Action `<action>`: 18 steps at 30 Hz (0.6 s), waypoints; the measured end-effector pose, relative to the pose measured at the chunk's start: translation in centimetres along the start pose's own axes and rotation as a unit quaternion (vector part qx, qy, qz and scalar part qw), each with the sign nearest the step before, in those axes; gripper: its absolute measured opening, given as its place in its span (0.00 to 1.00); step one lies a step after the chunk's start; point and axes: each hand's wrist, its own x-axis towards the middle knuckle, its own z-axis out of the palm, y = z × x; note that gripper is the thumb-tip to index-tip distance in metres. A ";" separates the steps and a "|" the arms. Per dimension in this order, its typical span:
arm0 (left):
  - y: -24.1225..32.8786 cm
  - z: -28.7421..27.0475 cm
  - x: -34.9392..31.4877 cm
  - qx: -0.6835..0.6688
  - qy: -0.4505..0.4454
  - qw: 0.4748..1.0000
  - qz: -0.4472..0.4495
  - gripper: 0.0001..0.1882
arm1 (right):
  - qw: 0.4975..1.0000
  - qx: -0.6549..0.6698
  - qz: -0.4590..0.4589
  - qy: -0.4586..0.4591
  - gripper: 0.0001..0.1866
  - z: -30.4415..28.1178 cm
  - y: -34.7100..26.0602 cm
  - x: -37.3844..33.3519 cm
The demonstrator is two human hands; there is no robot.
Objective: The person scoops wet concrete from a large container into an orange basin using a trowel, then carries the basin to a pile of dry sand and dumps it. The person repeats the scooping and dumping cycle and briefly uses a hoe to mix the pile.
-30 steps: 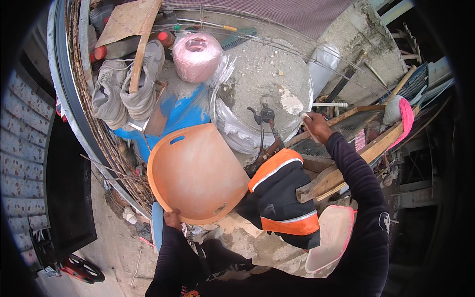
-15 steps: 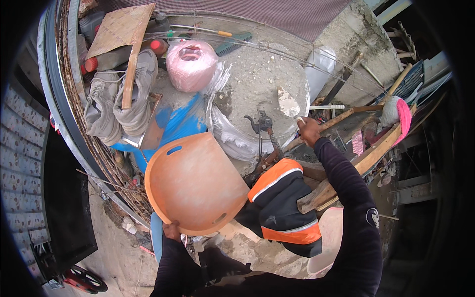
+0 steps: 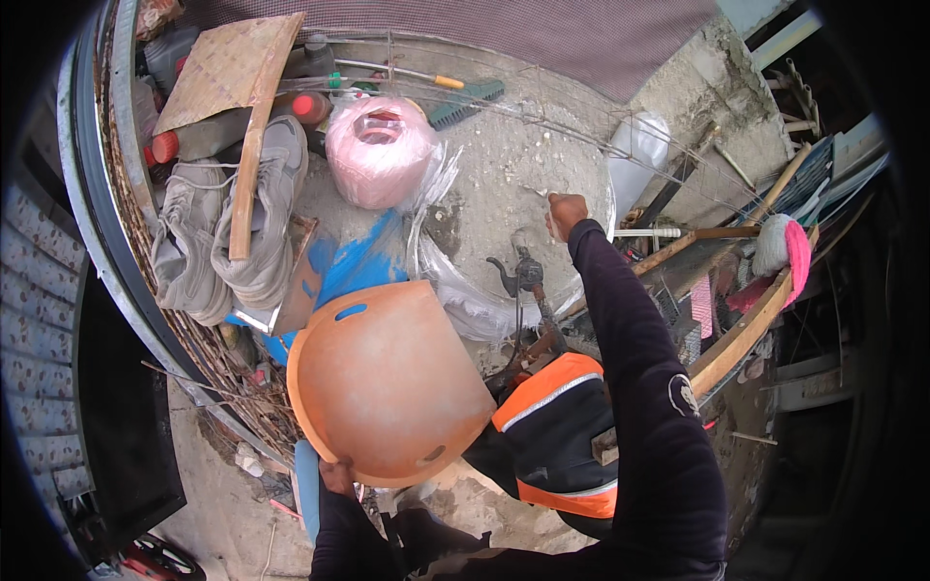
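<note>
Orange plastic fills the middle of my view — the left hand (image 3: 338,475) grips the near rim of an orange basin (image 3: 387,382), fingers curled shut over its edge, holding it tilted with the hollow side facing up at me. My right hand (image 3: 565,213) is stretched well forward over the sandy surface (image 3: 504,165), closed as a loose fist on something small and pale; I cannot tell what it is. Just below that arm lie dark metal pincers (image 3: 523,273) and a clear plastic sheet (image 3: 455,281). Farther out on the left sit a pair of grey shoes (image 3: 228,232) with a wooden slat (image 3: 250,155) across them, and beyond the basin a pink spool of twine (image 3: 378,150). An orange-and-black vest (image 3: 557,441) hangs beside the basin's right edge.

I judge this as the gathering step — basin held ready, right hand picking from the sand. Next calls for bringing that hand back over the basin's hollow while the left keeps it steady.
</note>
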 end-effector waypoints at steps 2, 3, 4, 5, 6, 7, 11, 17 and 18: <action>-0.6 0.7 0.6 -0.017 0.030 0.999 -0.023 0.21 | 0.999 -0.018 -0.016 0.031 0.13 0.8 -0.3 0.9; -1.0 0.7 0.8 -0.024 0.046 0.998 -0.036 0.21 | 0.999 -0.016 -0.015 0.041 0.13 1.3 -0.1 1.1; -1.6 0.6 1.2 -0.032 0.043 0.998 -0.024 0.20 | 0.998 -0.015 -0.014 0.052 0.13 1.6 0.1 1.2; -2.3 0.5 1.8 -0.040 0.040 0.998 -0.011 0.20 | 0.999 -0.009 -0.023 0.026 0.11 1.6 0.0 1.4; -2.4 0.5 1.9 -0.047 0.038 0.998 0.000 0.19 | 1.000 -0.003 -0.030 0.000 0.13 1.2 0.3 1.7; -2.4 0.4 1.8 -0.050 0.038 0.998 -0.006 0.18 | 0.999 0.002 -0.037 -0.025 0.16 0.8 0.6 1.9; -2.5 -0.1 1.7 -0.053 0.034 0.998 -0.002 0.15 | 0.997 -0.029 -0.057 -0.051 0.20 -1.1 2.3 0.2; -3.3 -0.6 1.4 -0.040 0.014 0.999 0.031 0.11 | 0.981 -0.089 -0.089 -0.150 0.20 -3.5 2.3 -5.7; -2.8 -0.1 1.4 -0.050 0.013 0.998 0.033 0.10 | 0.972 -0.114 -0.098 -0.180 0.20 -4.3 2.0 -7.1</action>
